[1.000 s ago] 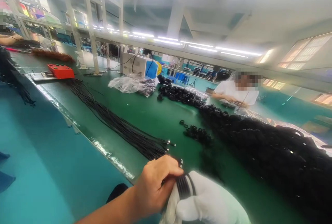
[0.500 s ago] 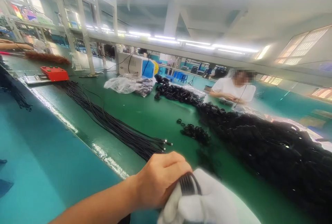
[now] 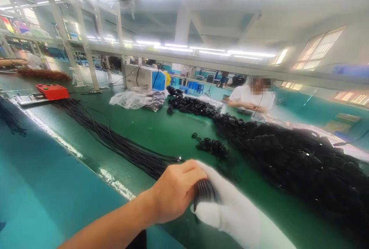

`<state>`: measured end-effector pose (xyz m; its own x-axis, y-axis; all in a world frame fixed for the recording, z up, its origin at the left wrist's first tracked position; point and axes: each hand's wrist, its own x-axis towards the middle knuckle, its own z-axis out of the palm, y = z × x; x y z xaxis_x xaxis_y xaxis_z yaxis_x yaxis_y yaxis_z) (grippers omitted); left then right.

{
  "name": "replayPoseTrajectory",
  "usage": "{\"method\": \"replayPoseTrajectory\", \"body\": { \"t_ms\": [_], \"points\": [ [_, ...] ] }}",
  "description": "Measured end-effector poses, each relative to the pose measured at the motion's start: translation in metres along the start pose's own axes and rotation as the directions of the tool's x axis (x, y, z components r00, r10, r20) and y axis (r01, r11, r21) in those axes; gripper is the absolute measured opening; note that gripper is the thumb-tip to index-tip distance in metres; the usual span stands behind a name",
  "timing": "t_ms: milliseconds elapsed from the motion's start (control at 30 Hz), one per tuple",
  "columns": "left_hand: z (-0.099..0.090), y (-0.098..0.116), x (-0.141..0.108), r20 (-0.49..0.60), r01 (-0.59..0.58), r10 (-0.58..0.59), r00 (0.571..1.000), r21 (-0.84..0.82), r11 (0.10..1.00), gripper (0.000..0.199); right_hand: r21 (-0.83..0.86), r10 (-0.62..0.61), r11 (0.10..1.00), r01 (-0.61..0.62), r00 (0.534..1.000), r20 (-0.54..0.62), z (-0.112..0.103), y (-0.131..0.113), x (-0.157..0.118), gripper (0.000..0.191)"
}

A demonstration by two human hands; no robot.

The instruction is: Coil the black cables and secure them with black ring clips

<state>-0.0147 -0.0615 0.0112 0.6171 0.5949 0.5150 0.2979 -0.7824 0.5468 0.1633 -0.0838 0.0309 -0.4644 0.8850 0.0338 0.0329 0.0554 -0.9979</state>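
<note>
Sitting towards the left of the green table (image 3: 150,130), a red control box (image 3: 56,92) has loose black cables (image 3: 121,141) stretching from beside it to near the bare left hand (image 3: 178,191). That hand's grip is closed on the near side of a coiled black cable (image 3: 205,193), held over the table between both hands. A small heap of black loops (image 3: 212,147) lies beyond. The white-gloved right hand's (image 3: 226,206) grip pinches the coil too, thumb in front. Farther right, a person (image 3: 252,97) in white is behind a large dark pile (image 3: 288,153).
</note>
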Motion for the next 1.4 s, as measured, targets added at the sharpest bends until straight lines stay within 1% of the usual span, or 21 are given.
{"method": "replayPoseTrajectory", "body": {
  "t_ms": [100, 200, 267, 333, 400, 433, 533, 600, 667, 733, 767, 833, 900, 967, 1000, 1033, 1133, 1167, 1267, 1333, 1400],
  "points": [
    [0.004, -0.001, 0.003, 0.003, 0.072, -0.072, 0.997, -0.011, 0.997, 0.026, 0.064, 0.021, 0.998, -0.024, 0.998, 0.059, 0.007, 0.005, 0.005, 0.053],
    [0.005, 0.002, 0.008, -0.007, 0.181, -0.181, 0.983, -0.029, 0.983, 0.026, 0.140, 0.040, 0.989, -0.053, 0.995, 0.096, 0.004, 0.017, 0.011, 0.045],
    [0.004, 0.004, 0.013, -0.003, 0.299, -0.300, 0.954, -0.085, 0.951, 0.023, 0.281, 0.035, 0.956, -0.082, 0.985, 0.169, -0.002, 0.029, 0.013, 0.044],
    [0.004, 0.005, 0.018, 0.035, 0.418, -0.418, 0.908, -0.167, 0.893, 0.018, 0.429, 0.011, 0.896, -0.117, 0.970, 0.242, -0.009, 0.040, 0.014, 0.043],
    [0.005, 0.004, 0.023, 0.066, 0.489, -0.486, 0.871, -0.192, 0.851, 0.011, 0.501, 0.000, 0.854, -0.137, 0.964, 0.265, -0.015, 0.049, 0.014, 0.041],
    [0.007, 0.003, 0.026, 0.064, 0.506, -0.503, 0.862, -0.170, 0.846, 0.009, 0.512, 0.002, 0.847, -0.141, 0.965, 0.261, -0.017, 0.052, 0.014, 0.039],
    [0.014, 0.000, 0.031, -0.004, 0.519, -0.520, 0.854, -0.070, 0.852, 0.009, 0.541, 0.007, 0.831, -0.132, 0.974, 0.228, -0.020, 0.059, 0.015, 0.036],
    [0.019, -0.002, 0.033, -0.019, 0.539, -0.542, 0.840, -0.070, 0.839, 0.009, 0.554, 0.002, 0.825, -0.114, 0.980, 0.198, -0.021, 0.062, 0.015, 0.034],
    [0.023, -0.004, 0.033, -0.003, 0.577, -0.582, 0.813, -0.128, 0.807, 0.010, 0.554, -0.007, 0.827, -0.095, 0.984, 0.179, -0.020, 0.064, 0.017, 0.032],
    [0.026, -0.006, 0.032, 0.013, 0.618, -0.625, 0.781, -0.170, 0.768, 0.016, 0.544, 0.000, 0.834, -0.093, 0.986, 0.169, -0.018, 0.065, 0.018, 0.030],
    [0.028, -0.008, 0.031, 0.018, 0.634, -0.641, 0.767, -0.170, 0.754, 0.017, 0.537, 0.009, 0.838, -0.097, 0.986, 0.165, -0.017, 0.066, 0.019, 0.030],
    [0.032, -0.014, 0.030, 0.038, 0.662, -0.664, 0.747, -0.138, 0.737, 0.013, 0.523, 0.032, 0.845, -0.113, 0.986, 0.161, -0.015, 0.069, 0.020, 0.030],
    [0.035, -0.021, 0.029, 0.092, 0.690, -0.684, 0.723, -0.120, 0.713, 0.008, 0.502, 0.053, 0.855, -0.132, 0.984, 0.168, -0.013, 0.071, 0.021, 0.032],
    [0.036, -0.028, 0.030, 0.151, 0.719, -0.703, 0.695, -0.118, 0.685, 0.007, 0.478, 0.077, 0.865, -0.155, 0.981, 0.179, -0.013, 0.072, 0.021, 0.033],
    [0.036, -0.031, 0.031, 0.165, 0.720, -0.702, 0.693, -0.108, 0.685, 0.007, 0.466, 0.093, 0.869, -0.167, 0.980, 0.178, -0.013, 0.072, 0.021, 0.032],
    [0.036, -0.033, 0.032, 0.167, 0.709, -0.692, 0.703, -0.091, 0.699, 0.007, 0.457, 0.110, 0.872, -0.177, 0.979, 0.170, -0.013, 0.072, 0.021, 0.030],
    [0.037, -0.038, 0.036, 0.152, 0.650, -0.638, 0.755, -0.041, 0.759, 0.004, 0.461, 0.181, 0.858, -0.224, 0.974, 0.137, -0.010, 0.074, 0.021, 0.022],
    [0.037, -0.039, 0.038, 0.152, 0.639, -0.627, 0.764, -0.039, 0.769, 0.004, 0.471, 0.196, 0.850, -0.234, 0.972, 0.129, -0.009, 0.075, 0.021, 0.021],
    [0.038, -0.044, 0.040, 0.161, 0.636, -0.622, 0.767, -0.053, 0.770, 0.005, 0.515, 0.175, 0.835, -0.195, 0.981, 0.088, -0.007, 0.080, 0.022, 0.020],
    [0.034, -0.049, 0.038, 0.179, 0.626, -0.606, 0.775, -0.090, 0.775, 0.012, 0.576, 0.149, 0.803, -0.153, 0.987, 0.054, -0.014, 0.081, 0.021, 0.023],
    [0.027, -0.056, 0.035, 0.162, 0.609, -0.589, 0.791, -0.127, 0.783, 0.021, 0.665, 0.147, 0.740, -0.101, 0.989, -0.013, -0.031, 0.080, 0.018, 0.028]
  ]
}}
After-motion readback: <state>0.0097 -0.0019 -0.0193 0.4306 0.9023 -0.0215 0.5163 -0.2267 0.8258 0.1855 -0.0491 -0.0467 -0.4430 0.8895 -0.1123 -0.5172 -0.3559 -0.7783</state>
